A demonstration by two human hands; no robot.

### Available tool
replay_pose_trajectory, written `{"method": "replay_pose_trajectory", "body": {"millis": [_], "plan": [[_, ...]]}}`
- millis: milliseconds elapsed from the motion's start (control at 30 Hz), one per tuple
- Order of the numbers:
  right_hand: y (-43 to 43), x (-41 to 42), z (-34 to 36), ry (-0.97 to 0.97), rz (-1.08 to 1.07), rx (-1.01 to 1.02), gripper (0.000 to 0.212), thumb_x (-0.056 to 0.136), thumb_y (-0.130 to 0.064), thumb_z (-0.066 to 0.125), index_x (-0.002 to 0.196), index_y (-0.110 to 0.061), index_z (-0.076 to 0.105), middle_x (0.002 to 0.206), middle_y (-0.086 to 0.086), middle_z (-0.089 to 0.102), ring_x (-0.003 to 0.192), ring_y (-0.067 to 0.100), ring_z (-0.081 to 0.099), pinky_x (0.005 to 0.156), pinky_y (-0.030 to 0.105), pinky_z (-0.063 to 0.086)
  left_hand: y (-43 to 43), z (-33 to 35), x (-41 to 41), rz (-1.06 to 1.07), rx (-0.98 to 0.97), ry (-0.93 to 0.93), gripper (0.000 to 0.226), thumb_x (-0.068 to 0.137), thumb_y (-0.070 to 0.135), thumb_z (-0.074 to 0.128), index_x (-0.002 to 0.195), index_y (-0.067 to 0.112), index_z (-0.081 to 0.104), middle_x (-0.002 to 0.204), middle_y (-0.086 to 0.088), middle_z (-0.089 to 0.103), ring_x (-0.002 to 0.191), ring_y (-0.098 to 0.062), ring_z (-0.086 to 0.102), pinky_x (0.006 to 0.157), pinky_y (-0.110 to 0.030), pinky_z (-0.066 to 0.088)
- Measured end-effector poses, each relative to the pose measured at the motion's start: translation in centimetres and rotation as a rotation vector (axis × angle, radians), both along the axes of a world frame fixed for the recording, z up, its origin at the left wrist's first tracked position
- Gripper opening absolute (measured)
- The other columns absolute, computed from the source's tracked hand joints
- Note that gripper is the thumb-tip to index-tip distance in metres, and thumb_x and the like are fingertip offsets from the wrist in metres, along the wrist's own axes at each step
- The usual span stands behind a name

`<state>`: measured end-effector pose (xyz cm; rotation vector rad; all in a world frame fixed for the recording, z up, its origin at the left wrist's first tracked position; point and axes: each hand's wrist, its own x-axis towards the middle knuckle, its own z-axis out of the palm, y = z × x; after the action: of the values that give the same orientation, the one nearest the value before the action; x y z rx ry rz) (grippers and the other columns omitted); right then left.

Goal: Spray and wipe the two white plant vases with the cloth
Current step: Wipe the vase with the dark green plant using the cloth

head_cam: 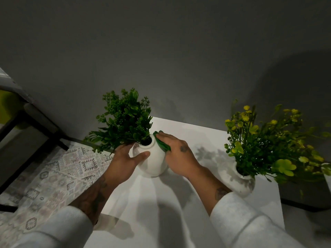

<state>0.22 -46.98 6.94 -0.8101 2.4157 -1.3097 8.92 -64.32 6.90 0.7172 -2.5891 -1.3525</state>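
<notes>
A round white vase with dark green foliage is tilted to the left on the white table. My left hand grips its left side, thumb across the front. Flat against the vase's right shoulder lies my right hand, pressing a green cloth onto it near the rim. A second white vase with yellow-green flowers stands upright at the right, apart from both hands. No spray bottle is in view.
A grey wall rises behind the table. A patterned rug lies on the floor at the left, with a black chair frame beyond it. The table's right edge is just past the second vase.
</notes>
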Motion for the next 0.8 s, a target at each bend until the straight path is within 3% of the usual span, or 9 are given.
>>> {"method": "replay_pose_trajectory", "body": {"millis": [67, 233, 367, 533, 633, 733, 800], "plan": [[-0.1, 0.6, -0.2, 0.039, -0.007, -0.013, 0.072, 0.082, 0.014, 0.042, 0.143, -0.023, 0.047, 0.153, -0.005, 0.037, 0.142, 0.01, 0.033, 0.119, 0.027, 0.022, 0.0, 0.0, 0.0, 0.009, 0.014, 0.009, 0.035, 0.076, 0.04, 0.077, 0.106, 0.04, 0.059, 0.105, 0.028, 0.055, 0.107, -0.004, 0.05, 0.089, -0.023, 0.036], [0.7, 3.1, -1.4, 0.167, -0.04, -0.037, 0.067, 0.083, 0.013, 0.047, 0.142, -0.019, 0.048, 0.152, -0.006, 0.039, 0.141, 0.006, 0.031, 0.119, 0.022, 0.021, 0.1, -0.2, 0.0, 0.033, 0.031, 0.039, 0.032, 0.073, 0.041, 0.079, 0.097, 0.045, 0.058, 0.099, 0.036, 0.051, 0.099, 0.003, 0.052, 0.089, -0.021, 0.036], [0.3, 2.2, -0.9, 0.142, -0.039, -0.028, 0.065, 0.086, 0.012, 0.046, 0.143, -0.02, 0.047, 0.152, -0.004, 0.04, 0.141, 0.008, 0.033, 0.119, 0.026, 0.023, -0.1, 0.0, -0.2, 0.026, -0.02, 0.031, 0.03, 0.071, 0.043, 0.079, 0.084, 0.05, 0.053, 0.094, 0.034, 0.049, 0.101, -0.008, 0.051, 0.089, -0.026, 0.037], [-0.7, 0.9, 0.1, 0.09, -0.042, 0.027, 0.069, 0.084, 0.012, 0.042, 0.145, -0.022, 0.043, 0.154, -0.003, 0.036, 0.142, 0.011, 0.031, 0.12, 0.024, 0.018, 0.2, -0.2, -0.1, 0.078, -0.04, 0.016, 0.042, 0.071, 0.046, 0.079, 0.106, 0.031, 0.061, 0.111, 0.011, 0.055, 0.11, -0.017, 0.053, 0.097, -0.034, 0.042], [-0.8, 1.6, 0.0, 0.105, -0.02, -0.002, 0.069, 0.085, 0.012, 0.043, 0.146, -0.022, 0.041, 0.155, -0.005, 0.034, 0.143, 0.008, 0.028, 0.121, 0.026, 0.017, 0.8, -0.4, 0.3, 0.142, -0.052, 0.054, 0.04, 0.07, 0.045, 0.079, 0.103, 0.031, 0.061, 0.106, 0.01, 0.054, 0.105, -0.014, 0.051, 0.089, -0.027, 0.037], [-0.6, 1.8, 0.0, 0.138, -0.021, -0.014, 0.07, 0.085, 0.013, 0.044, 0.146, -0.021, 0.041, 0.154, -0.006, 0.035, 0.143, 0.006, 0.028, 0.12, 0.026, 0.017, 1.3, -0.7, 0.5, 0.177, -0.076, 0.053, 0.052, 0.072, 0.047, 0.077, 0.115, 0.023, 0.062, 0.106, 0.01, 0.052, 0.105, -0.013, 0.049, 0.087, -0.026, 0.035], [-0.1, 2.3, -0.1, 0.151, -0.009, -0.028, 0.069, 0.084, 0.014, 0.044, 0.145, -0.018, 0.043, 0.154, -0.005, 0.035, 0.144, 0.007, 0.028, 0.12, 0.027, 0.018, 1.5, -0.8, 0.5, 0.177, -0.064, 0.095, 0.05, 0.072, 0.045, 0.078, 0.115, 0.024, 0.063, 0.1, 0.017, 0.053, 0.103, -0.011, 0.05, 0.087, -0.024, 0.035]]}}
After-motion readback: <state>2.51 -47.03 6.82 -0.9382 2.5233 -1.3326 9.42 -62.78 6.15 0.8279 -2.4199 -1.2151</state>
